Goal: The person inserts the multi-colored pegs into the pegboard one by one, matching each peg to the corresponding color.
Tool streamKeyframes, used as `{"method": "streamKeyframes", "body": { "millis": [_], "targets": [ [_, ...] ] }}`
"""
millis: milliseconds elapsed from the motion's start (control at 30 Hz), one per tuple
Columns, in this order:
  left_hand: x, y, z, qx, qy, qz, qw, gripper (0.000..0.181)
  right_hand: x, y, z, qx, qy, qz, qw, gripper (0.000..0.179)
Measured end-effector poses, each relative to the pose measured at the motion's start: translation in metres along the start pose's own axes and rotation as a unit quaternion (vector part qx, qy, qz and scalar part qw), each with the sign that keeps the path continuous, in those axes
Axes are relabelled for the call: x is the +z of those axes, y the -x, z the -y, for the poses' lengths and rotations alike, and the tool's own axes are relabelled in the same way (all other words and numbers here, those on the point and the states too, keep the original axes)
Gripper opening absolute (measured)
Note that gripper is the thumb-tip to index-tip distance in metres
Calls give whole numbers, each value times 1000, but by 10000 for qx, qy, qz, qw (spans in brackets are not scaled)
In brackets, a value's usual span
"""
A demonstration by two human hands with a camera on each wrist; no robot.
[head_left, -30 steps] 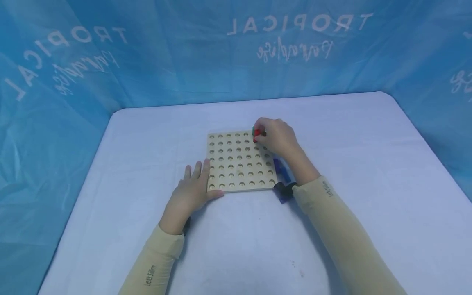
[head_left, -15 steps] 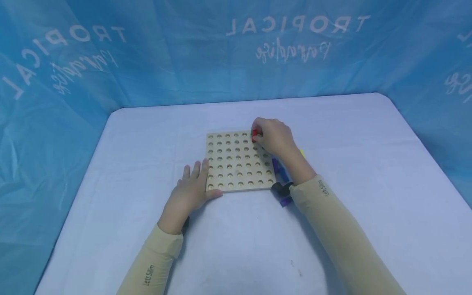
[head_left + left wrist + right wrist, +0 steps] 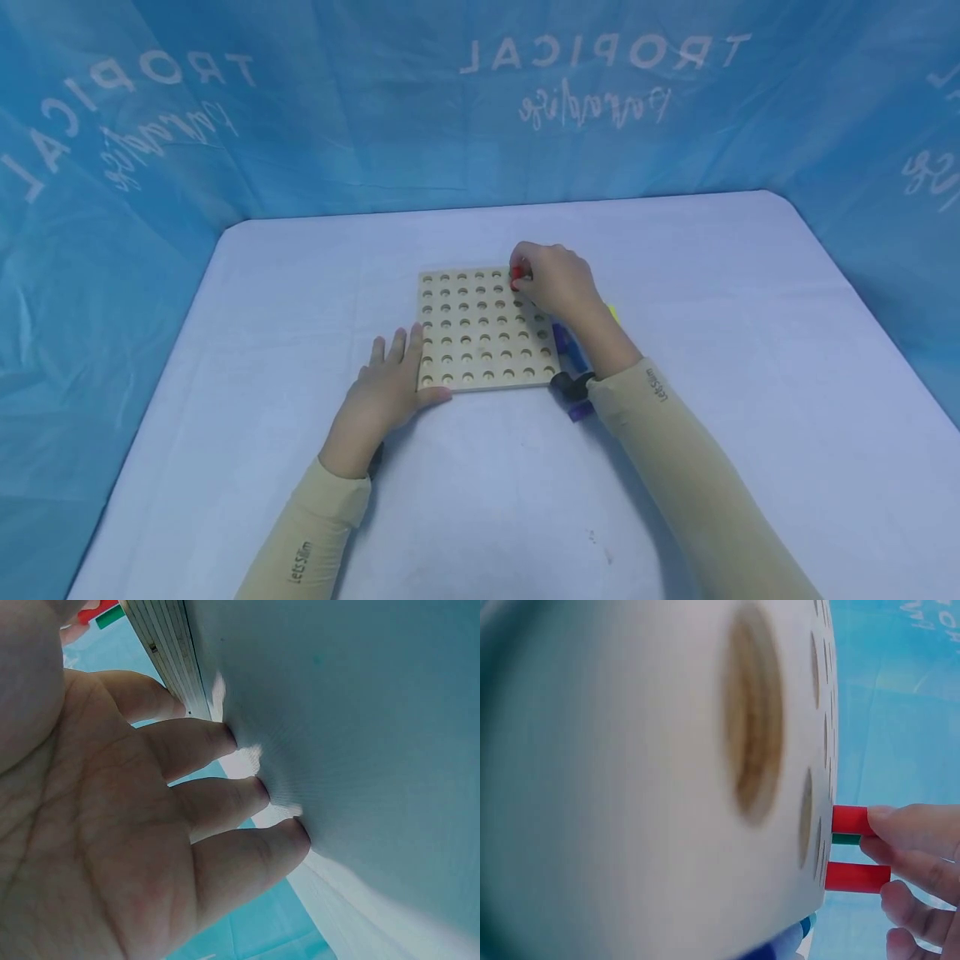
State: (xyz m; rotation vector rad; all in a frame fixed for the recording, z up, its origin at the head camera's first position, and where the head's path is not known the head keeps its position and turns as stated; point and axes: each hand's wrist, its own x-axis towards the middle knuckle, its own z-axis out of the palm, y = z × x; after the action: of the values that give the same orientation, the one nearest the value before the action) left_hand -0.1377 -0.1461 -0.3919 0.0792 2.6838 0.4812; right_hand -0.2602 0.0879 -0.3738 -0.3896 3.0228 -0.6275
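Observation:
A pale wooden board point(image 3: 480, 329) with rows of round holes lies on the table. My right hand point(image 3: 558, 279) is over its far right corner and pinches a red peg point(image 3: 850, 820) that stands at the board's surface. Beside it in the right wrist view, a second red peg point(image 3: 859, 877) stands upright in the board, close to the curled lower fingers, and a green peg point(image 3: 846, 839) shows partly hidden behind. My left hand point(image 3: 390, 387) lies at the board's left edge, fingers spread, with fingertips on the tablecloth and the thumb along the near left corner.
Blue and purple pegs point(image 3: 576, 358) lie right of the board, partly under the right forearm. Another purple piece point(image 3: 581, 412) lies nearer, and a yellow piece point(image 3: 613, 312) shows past the wrist. A blue printed curtain point(image 3: 420, 150) surrounds the white table point(image 3: 480, 517).
The right hand has come down slightly with the red peg at the far right corner. The yellow piece has come into view past the wrist. The left hand stays in place.

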Motion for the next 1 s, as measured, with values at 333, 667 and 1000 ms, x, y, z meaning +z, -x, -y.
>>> {"method": "streamKeyframes", "body": {
  "millis": [333,667,1000],
  "targets": [
    [2,2,0,15,20,22,10000,104,0,2,-1,63,-36,123,9999,17],
    [1,0,1,30,-19,-7,10000,102,-2,0,0,54,35,186,9998,17],
    [1,-1,1,42,-37,9,10000,105,1,-1,-5,4,84,315,9995,18]
  ]
}}
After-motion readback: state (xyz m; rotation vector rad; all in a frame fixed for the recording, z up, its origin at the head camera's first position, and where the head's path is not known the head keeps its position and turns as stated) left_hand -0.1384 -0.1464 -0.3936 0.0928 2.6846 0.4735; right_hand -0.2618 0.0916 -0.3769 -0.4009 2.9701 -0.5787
